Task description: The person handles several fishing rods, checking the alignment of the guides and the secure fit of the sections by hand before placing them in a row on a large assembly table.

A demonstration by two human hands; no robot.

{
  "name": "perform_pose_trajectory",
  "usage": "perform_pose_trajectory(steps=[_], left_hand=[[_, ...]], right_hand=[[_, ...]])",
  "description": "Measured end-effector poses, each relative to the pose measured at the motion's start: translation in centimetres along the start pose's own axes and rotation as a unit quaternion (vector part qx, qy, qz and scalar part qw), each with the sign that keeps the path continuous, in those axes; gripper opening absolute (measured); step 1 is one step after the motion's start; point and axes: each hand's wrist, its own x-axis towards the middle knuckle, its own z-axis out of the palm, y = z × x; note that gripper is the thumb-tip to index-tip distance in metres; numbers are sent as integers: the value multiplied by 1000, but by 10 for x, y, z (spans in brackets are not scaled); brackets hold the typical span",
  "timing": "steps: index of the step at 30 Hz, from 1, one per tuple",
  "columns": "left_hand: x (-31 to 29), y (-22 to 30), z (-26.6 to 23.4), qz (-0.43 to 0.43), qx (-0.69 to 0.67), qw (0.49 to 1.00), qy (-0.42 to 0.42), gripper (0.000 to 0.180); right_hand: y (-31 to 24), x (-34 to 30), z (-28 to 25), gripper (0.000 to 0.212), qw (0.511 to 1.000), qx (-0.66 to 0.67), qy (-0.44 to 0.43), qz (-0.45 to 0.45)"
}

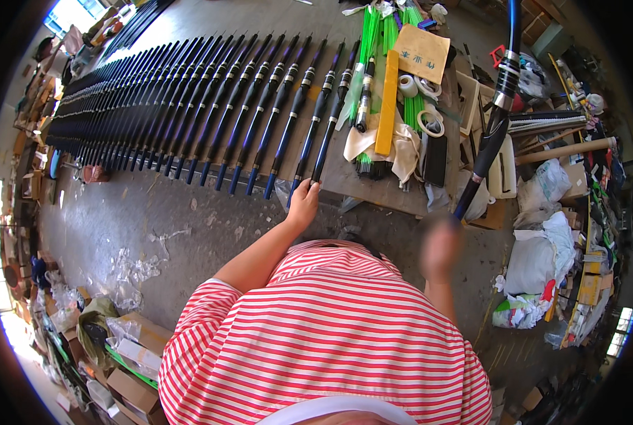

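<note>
A long row of dark blue and black fishing rods lies side by side on the table, butts toward me. At the row's right end, my left hand is closed around the butt of the last rod, which still lies with the others. My right hand, smeared in the picture, grips the butt of another fishing rod. That rod is raised and slants up past the table's right side, its upper end out of view. Silver rings show around its reel seat.
On the table are bright green thin rods, a yellow bar, a brown paper booklet, tape rolls and a cream cloth. White bags stand at right. Cardboard boxes sit at lower left.
</note>
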Motion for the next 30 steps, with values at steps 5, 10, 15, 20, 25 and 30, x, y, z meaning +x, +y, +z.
perform_pose_trajectory(steps=[5, 10, 15, 20, 25, 30], left_hand=[[8, -4, 25, -59, -5, 998, 21, 22], [19, -23, 22, -6, 338, 937, 85, 38], [3, -10, 33, 49, 435, 892, 114, 34], [0, 1, 45, 45, 479, 863, 152, 34], [2, 20, 47, 86, 486, 861, 124, 37], [13, -1, 28, 147, 516, 838, 105, 44]], right_hand=[[28, -4, -50, 29, 997, 8, -40, 71], [37, 9, -82, 32, 991, -101, -56, -64], [39, 20, -96, 30, 991, -102, -66, -51], [32, 24, -102, 28, 989, -120, -69, -41], [26, 18, -95, 27, 985, -152, -48, -69], [13, 13, -82, 26, 987, -140, -30, -67]])
